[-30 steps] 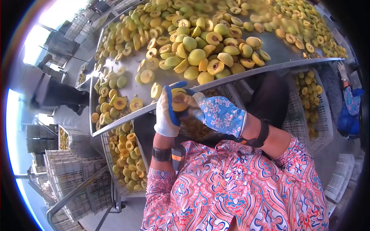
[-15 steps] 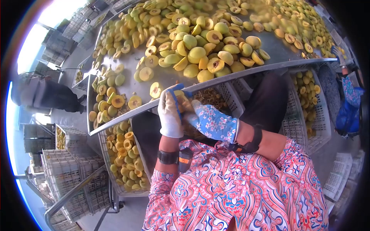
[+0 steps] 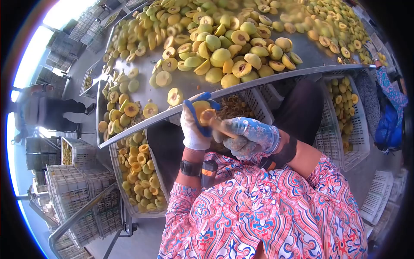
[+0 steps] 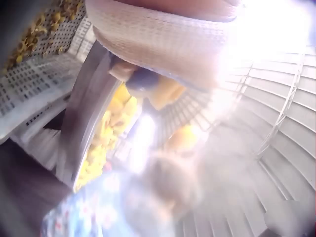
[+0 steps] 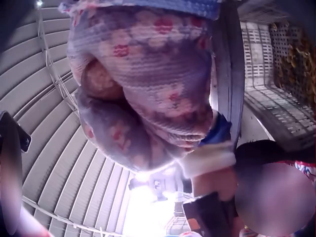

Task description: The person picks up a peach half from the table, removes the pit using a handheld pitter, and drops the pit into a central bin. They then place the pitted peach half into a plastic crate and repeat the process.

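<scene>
In the head view my left hand (image 3: 194,129), in a white glove with a blue palm, holds a yellow-green peach half (image 3: 200,105) just below the table's front rim. My right hand (image 3: 250,134), in a blue flowered glove, grips a tan, stick-like tool (image 3: 225,130) whose tip end points at the fruit. A small orange-brown piece (image 3: 208,115) shows where the tool meets the peach half; I cannot tell whether it is cut loose. The left wrist view shows the right glove (image 4: 98,202) blurred. Folded flowered fingers (image 5: 148,89) fill the right wrist view, hiding the tool.
Many peach halves (image 3: 241,69) lie heaped on the metal table (image 3: 189,88) with its raised rim. Below stand a crate of peach halves (image 3: 144,177), a crate of brown scraps (image 3: 258,105) and another fruit crate (image 3: 362,129). People are at far left and right.
My right hand has turned and drawn slightly back, so its curled fingers and the tan tool now show. The left hand stays around the peach half. The person at far left has shifted.
</scene>
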The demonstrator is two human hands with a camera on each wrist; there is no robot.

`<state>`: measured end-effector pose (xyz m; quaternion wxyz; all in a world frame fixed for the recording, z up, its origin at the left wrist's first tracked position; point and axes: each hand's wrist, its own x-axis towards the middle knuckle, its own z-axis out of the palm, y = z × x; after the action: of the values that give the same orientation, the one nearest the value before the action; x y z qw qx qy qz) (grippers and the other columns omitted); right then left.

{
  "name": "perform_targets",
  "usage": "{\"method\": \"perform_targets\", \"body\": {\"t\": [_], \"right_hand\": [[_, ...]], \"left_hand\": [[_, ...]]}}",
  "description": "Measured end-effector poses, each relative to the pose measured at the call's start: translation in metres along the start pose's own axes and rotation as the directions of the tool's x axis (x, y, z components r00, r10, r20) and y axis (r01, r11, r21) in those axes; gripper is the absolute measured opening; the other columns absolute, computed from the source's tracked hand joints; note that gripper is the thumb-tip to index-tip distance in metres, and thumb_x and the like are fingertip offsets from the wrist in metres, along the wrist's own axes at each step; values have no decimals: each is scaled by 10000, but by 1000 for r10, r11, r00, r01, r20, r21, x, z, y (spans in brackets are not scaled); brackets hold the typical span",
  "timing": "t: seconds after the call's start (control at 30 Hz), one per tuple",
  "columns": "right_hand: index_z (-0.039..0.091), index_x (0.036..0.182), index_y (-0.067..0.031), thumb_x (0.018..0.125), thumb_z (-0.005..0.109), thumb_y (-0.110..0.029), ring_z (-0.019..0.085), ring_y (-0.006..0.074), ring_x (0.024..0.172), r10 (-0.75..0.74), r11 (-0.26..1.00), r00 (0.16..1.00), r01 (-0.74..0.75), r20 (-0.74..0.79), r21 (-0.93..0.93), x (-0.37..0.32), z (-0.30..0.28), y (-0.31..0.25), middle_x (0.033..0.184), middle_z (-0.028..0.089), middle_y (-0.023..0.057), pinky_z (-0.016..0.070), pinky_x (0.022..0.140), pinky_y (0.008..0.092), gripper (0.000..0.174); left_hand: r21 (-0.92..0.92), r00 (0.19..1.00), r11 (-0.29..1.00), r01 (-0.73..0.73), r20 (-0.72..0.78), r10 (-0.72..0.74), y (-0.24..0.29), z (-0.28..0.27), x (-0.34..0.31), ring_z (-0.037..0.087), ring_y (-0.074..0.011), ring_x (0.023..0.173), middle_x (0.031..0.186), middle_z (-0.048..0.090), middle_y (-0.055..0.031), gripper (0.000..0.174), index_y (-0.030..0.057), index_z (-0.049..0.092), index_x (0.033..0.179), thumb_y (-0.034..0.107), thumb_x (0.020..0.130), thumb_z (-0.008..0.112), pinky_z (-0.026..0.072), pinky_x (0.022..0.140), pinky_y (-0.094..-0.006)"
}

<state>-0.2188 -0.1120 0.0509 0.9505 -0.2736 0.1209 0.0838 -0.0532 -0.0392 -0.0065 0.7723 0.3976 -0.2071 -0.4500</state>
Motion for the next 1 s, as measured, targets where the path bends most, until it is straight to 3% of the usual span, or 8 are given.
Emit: {"method": "perform_targets", "body": {"t": [0.2,0.27,0.3,0.37,0.5,0.73,0.87,1.0], "right_hand": [[543,973,-91,978,532,-389,376,58,431,-43,848,952,-125,-302,-515,-24,-61,-6,566,413,-44,294,394,227,299],[537,1032,-91,988,509,-367,377,62,450,-146,587,874,-301,-464,-751,-26,-71,-6,573,424,-39,294,422,231,281],[536,1038,-95,986,514,-360,389,67,463,-133,605,881,-291,-454,-741,-24,-70,-7,586,440,-31,309,433,237,271],[536,1049,-104,983,524,-348,414,77,488,-112,637,891,-274,-439,-720,-20,-67,-11,614,471,-13,338,456,249,253],[524,1042,-59,956,552,-362,506,143,542,-292,413,914,-145,-282,-899,6,-57,-5,684,551,42,421,501,302,316],[538,1206,-36,953,567,-290,613,215,625,-313,669,850,-119,-423,-734,9,-48,-7,740,622,95,485,568,354,360],[579,1137,3,938,584,-246,635,377,814,-656,349,735,90,-174,-933,27,-38,-14,883,652,216,489,690,436,318],[590,1113,10,912,608,-221,621,425,852,-765,-25,634,150,116,-988,43,-20,-13,904,647,253,483,707,470,307]], "left_hand": [[521,909,848,-97,-301,289,89,-71,-49,584,-114,591,865,674,-102,422,19,603,1142,379,1011,425,435,453,-203],[934,868,354,48,-214,447,116,-141,-59,645,-198,876,1031,661,-123,313,36,592,1215,213,960,560,529,767,-278],[901,838,-414,126,126,530,129,-156,-60,621,-308,1004,1124,643,-146,383,51,580,1252,192,900,635,481,919,-379],[869,824,-481,116,187,535,135,-155,-40,595,-365,1048,1130,643,-166,434,61,579,1257,208,858,669,443,962,-435],[936,957,-347,-61,154,246,96,-90,46,603,-349,1055,1133,644,-181,466,78,583,1233,312,839,672,466,915,-424],[939,981,-283,-196,189,-52,52,-53,109,655,-290,932,993,684,-140,370,106,621,1142,263,818,703,508,799,-378],[932,991,362,-16,63,-119,71,-22,72,559,-74,809,890,637,-11,252,80,623,1088,219,878,642,478,726,-247],[650,990,760,31,84,-112,70,-3,38,586,-132,884,982,633,-74,378,-14,599,1077,317,1009,430,486,800,-273]]}}
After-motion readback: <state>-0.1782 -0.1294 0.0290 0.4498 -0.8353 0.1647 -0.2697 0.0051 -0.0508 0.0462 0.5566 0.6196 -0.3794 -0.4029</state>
